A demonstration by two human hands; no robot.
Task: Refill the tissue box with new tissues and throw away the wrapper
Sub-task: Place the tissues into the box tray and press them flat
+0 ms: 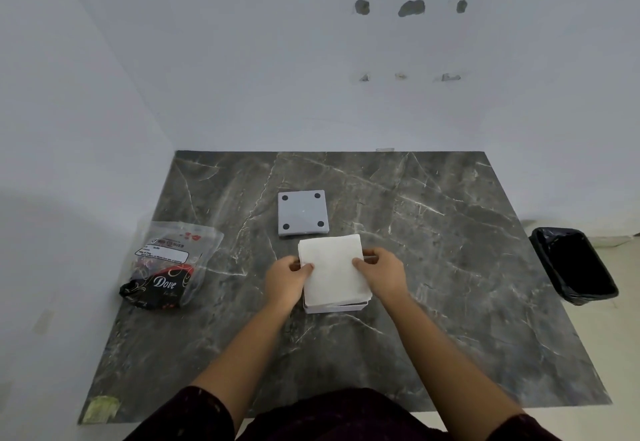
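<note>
Hands (285,276) (382,272) clamp tissues (332,269) between them | over box (334,307)

A single wide-angle head-worn camera looks forward and steeply down from the person's own standpoint at the near edge of the dark marble worktop (450,267). Both forearms reach away from the lens toward frame centre. Beyond the fingers (306,268) the view takes in the white wall (311,76); lines bow toward the edges.
</note>
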